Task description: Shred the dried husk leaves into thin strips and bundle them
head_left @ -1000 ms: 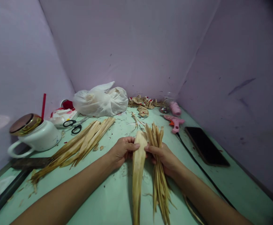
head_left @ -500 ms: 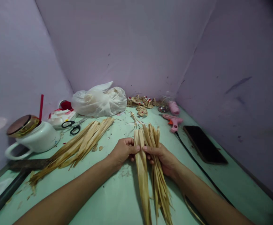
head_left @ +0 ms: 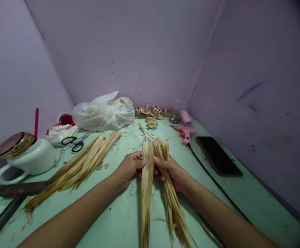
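Between thumb and fingers my left hand pinches a wide, flat strip of dried straw-coloured leaf near its top end. The strip hangs straight toward me. My right hand is closed round a bundle of narrower dried leaf strips, and its thumb tip lies at the right edge of the wide strip. The fingers behind the strips are partly hidden. Left of my left forearm, a second pile of dried leaf strips lies on the table.
At left are a white mug, a hammer and black-handled scissors. A plastic bag and woven pieces lie at the back. A pink glue gun, its black cord and a phone are at right.
The wide strip has turned flatter toward me and looks spread broader between my hands. The whole view has shifted slightly, so the table items sit further left.
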Action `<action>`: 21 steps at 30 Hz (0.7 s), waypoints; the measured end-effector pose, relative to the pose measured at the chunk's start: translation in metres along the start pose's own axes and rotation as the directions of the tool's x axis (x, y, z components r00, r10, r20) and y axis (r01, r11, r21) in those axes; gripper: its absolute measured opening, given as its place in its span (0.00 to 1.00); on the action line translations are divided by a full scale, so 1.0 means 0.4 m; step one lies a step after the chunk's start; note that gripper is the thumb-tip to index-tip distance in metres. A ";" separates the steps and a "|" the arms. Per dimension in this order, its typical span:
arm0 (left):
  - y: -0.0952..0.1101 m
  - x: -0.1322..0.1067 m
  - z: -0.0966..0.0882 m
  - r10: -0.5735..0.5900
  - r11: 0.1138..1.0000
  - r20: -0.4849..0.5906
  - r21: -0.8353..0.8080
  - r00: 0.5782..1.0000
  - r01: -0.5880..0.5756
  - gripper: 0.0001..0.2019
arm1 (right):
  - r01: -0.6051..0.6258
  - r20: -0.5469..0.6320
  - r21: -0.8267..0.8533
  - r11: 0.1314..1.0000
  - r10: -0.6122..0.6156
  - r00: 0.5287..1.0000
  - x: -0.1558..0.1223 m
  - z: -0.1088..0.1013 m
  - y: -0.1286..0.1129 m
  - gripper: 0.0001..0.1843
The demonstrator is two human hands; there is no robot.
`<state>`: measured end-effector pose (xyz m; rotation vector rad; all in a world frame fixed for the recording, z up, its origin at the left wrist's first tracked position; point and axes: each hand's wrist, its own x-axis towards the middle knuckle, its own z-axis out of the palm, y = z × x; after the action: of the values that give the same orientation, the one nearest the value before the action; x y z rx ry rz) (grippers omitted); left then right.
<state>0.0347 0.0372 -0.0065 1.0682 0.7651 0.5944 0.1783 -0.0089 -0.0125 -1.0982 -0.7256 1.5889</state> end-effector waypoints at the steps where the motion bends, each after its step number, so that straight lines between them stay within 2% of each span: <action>1: 0.000 0.000 0.001 0.004 1.000 0.001 0.007 1.000 -0.004 0.18 | -0.001 -0.003 0.009 1.000 0.001 1.000 -0.001 0.000 -0.001 0.21; 6: -0.005 0.000 -0.001 -0.003 1.000 -0.006 -0.018 1.000 0.003 0.19 | -0.003 -0.023 0.007 1.000 0.003 1.000 0.002 -0.002 0.000 0.19; 13: -0.012 0.006 -0.013 -0.039 0.993 0.012 -0.111 0.999 0.040 0.12 | -0.046 0.021 0.103 0.994 0.044 0.999 0.008 -0.009 -0.005 0.18; 15: -0.011 0.005 -0.014 -0.036 0.987 0.041 -0.155 0.999 0.042 0.11 | -0.026 -0.021 0.062 0.998 0.027 0.999 0.007 -0.005 -0.006 0.17; 18: -0.008 0.003 -0.016 -0.028 0.984 0.127 -0.171 0.992 0.050 0.12 | 0.064 -0.142 -0.083 0.995 -0.075 0.987 0.006 0.000 -0.003 0.15; 21: -0.007 0.003 -0.018 -0.040 0.980 0.148 -0.189 0.988 0.068 0.13 | 0.112 -0.204 -0.191 0.975 -0.151 0.967 0.005 0.004 0.000 0.12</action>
<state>0.0299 0.0409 -0.0114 0.8974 0.5961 0.5284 0.1767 -0.0070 -0.0126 -1.3036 -0.7865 1.2863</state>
